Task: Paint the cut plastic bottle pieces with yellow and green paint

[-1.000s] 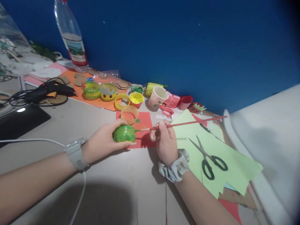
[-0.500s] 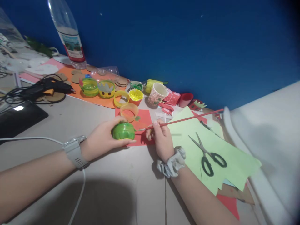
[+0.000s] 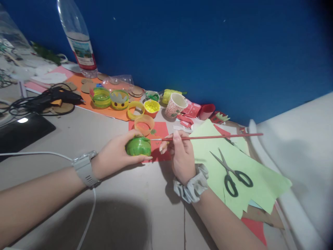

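My left hand (image 3: 118, 149) is wrapped around a small green-painted cup-like piece (image 3: 138, 146), lying sideways above a red paper sheet (image 3: 161, 129). Between the thumb and fingers of my right hand (image 3: 181, 152) is a long red paintbrush (image 3: 215, 137). Its tip touches the upper side of the green piece, and its handle points right, nearly level. Just beyond the green piece stands a pale yellow ring (image 3: 144, 125). A small cup of yellow paint (image 3: 152, 107) and a cup of green paint (image 3: 152, 96) sit farther back.
Black-handled scissors (image 3: 231, 173) lie spread on light green paper (image 3: 208, 156) at right. A patterned paper cup (image 3: 176, 105) stands at the back. A glue gun (image 3: 61, 95), a tall plastic bottle (image 3: 82, 52) and painted rings (image 3: 119, 99) are at left. A white cable (image 3: 90, 218) trails in front.
My right hand has swung the paintbrush's handle end down toward level. The brush tip has moved from the green piece's right edge onto its upper side. My left hand keeps its hold.
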A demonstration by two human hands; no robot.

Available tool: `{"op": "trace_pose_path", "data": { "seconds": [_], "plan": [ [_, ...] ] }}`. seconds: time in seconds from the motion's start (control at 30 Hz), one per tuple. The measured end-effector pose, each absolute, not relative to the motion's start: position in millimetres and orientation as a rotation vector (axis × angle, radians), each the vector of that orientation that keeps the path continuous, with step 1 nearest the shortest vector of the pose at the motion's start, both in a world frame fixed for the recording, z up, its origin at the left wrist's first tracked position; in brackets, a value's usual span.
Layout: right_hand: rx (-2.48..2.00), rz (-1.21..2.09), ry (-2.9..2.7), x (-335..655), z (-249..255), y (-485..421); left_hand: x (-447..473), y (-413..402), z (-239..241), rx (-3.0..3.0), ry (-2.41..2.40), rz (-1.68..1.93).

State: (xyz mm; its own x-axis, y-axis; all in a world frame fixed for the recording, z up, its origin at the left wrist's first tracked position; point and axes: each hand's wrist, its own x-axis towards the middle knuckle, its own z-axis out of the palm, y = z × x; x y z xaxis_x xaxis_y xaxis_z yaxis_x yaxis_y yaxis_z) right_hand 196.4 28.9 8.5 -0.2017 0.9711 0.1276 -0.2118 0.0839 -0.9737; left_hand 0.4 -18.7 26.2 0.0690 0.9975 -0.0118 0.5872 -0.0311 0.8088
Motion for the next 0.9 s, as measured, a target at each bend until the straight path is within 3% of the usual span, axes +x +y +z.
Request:
{"op": "trace_pose_path", "data": {
  "seconds": [0.9],
  "plan": [
    [-0.898,1.298,-1.252,192.5,12.3,21.2,1.4,-19.0,27.6,1.688,1.540,0.808]
  ]
}}
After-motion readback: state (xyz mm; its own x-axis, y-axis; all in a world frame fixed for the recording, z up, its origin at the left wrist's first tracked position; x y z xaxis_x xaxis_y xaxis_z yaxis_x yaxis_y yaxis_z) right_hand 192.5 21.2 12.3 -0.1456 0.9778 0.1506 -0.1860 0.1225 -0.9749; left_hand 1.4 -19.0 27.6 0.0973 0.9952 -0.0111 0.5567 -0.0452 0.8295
